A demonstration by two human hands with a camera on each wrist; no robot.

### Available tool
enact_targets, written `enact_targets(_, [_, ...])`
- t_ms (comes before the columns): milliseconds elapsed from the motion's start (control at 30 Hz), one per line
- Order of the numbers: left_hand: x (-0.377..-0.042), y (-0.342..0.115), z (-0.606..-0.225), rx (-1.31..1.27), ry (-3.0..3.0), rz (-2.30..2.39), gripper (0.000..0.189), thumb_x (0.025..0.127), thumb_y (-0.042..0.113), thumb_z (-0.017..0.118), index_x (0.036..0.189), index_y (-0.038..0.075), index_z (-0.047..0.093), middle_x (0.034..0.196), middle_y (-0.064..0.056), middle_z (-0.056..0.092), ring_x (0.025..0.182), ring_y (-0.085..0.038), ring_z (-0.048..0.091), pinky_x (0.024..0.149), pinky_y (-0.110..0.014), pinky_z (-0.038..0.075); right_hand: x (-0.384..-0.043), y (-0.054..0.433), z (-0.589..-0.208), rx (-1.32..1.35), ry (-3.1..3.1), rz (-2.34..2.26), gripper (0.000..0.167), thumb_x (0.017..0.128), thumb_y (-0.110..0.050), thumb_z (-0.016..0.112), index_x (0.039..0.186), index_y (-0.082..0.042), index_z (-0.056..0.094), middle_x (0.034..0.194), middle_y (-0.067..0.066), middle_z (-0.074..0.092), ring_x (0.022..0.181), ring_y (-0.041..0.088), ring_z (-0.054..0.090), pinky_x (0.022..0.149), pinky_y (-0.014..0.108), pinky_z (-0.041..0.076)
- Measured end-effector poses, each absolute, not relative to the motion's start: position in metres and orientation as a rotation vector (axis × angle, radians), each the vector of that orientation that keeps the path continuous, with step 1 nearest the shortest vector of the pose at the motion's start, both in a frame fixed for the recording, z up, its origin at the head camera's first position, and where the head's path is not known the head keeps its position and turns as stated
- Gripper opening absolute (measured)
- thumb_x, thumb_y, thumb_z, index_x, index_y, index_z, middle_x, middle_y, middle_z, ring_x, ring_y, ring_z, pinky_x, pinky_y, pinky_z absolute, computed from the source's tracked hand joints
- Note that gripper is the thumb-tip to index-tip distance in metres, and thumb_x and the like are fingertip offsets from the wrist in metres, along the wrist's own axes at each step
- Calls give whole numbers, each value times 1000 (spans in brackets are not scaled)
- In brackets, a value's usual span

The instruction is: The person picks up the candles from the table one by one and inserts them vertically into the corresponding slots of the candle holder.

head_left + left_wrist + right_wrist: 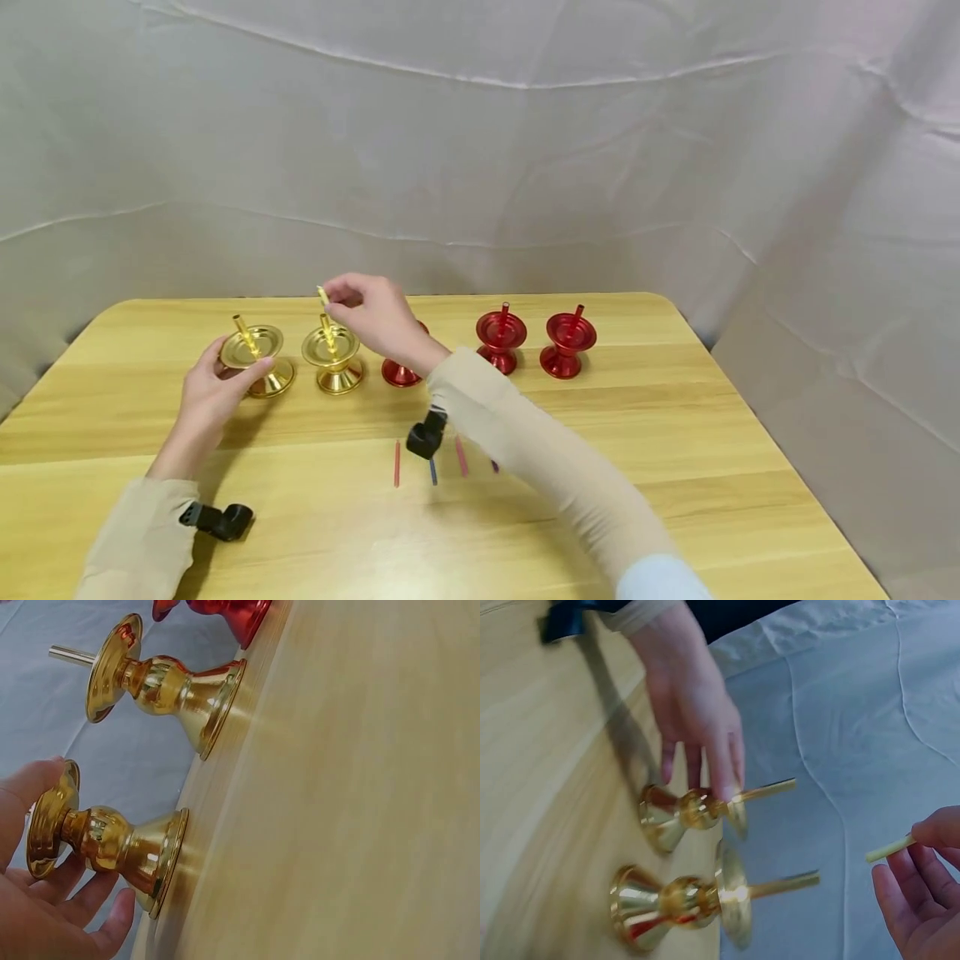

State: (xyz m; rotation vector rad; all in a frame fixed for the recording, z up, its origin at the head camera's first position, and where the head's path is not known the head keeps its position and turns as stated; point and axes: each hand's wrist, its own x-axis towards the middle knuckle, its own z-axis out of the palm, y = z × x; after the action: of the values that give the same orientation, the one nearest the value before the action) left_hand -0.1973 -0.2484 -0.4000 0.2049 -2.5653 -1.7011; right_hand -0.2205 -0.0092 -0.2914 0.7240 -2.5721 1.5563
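Note:
My left hand (213, 387) grips the leftmost gold candle holder (272, 381) by its dish, thumb on the near rim and fingers curled around the far side. In the left wrist view the base of that gold candle holder (154, 859) stands at the table surface. Between thumb and fingers, my right hand (375, 312) pinches a thin pale yellow candle (889, 849). It is held over the tube of the second gold candle holder (340, 379), apart from it in the right wrist view. Both gold holders have an upright tube in the dish.
Two red candle holders (501, 331) (567, 333) stand at the right, and another red holder (401, 373) is partly hidden behind the right hand. Several thin candles, among them a red candle (397, 463) and a pink candle (461, 458), lie nearer on the wooden table (315, 517).

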Motion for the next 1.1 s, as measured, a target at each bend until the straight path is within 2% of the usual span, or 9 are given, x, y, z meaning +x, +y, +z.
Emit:
enact_targets(133, [-196,-249,-399,198,-2558,-1697,81,89,40,68,150,4,28,130,-12,50,97,4,48,75,-9,44,-226,-28,-280,767,-2556,1566,17,92,-6,66,108,-3,69,93,0,68,78,1,58,70,10,47])
enact_targets(433, [-200,-242,-400,126,-2515,-1725,77,90,35,69,147,2,31,120,-3,54,93,7,51,74,-9,45,-241,-59,-275,687,-2619,1559,16,91,-8,67,107,-6,69,93,-5,67,80,-2,58,72,6,44])
enact_targets(533, [-201,-239,-400,116,-2509,-1734,77,90,35,69,147,1,30,121,-4,54,93,6,51,75,-9,45,-246,-66,-275,638,-2646,1529,15,91,-11,68,106,-10,70,92,-7,67,80,-3,57,71,6,43])
enact_targets(767, [-200,-237,-400,142,-2527,-1717,79,90,38,68,148,1,29,133,-18,50,97,4,49,77,-9,44,-251,-83,-281,594,-2683,1533,14,90,-15,71,103,-13,72,90,-7,70,76,-4,58,66,7,44])
enact_targets(867, [-196,-242,-399,151,-2538,-1700,77,89,40,68,146,3,32,127,-11,53,97,2,50,75,-10,44,-248,-94,-284,584,-2673,1569,13,89,-14,71,102,-13,73,88,-9,70,74,-6,58,66,6,43])
enact_targets(1000, [-192,-249,-398,161,-2522,-1684,66,89,38,69,139,8,38,109,8,55,91,1,52,72,-11,44,-244,-110,-286,609,-2651,1602,13,88,-15,72,102,-14,73,86,-13,69,74,-9,56,66,4,42])
enact_targets(1100, [-191,-250,-398,139,-2494,-1707,61,90,34,69,137,10,39,103,14,55,88,1,54,71,-12,46,-243,-117,-287,618,-2643,1584,12,89,-16,72,101,-15,72,86,-14,68,75,-9,56,67,4,41])
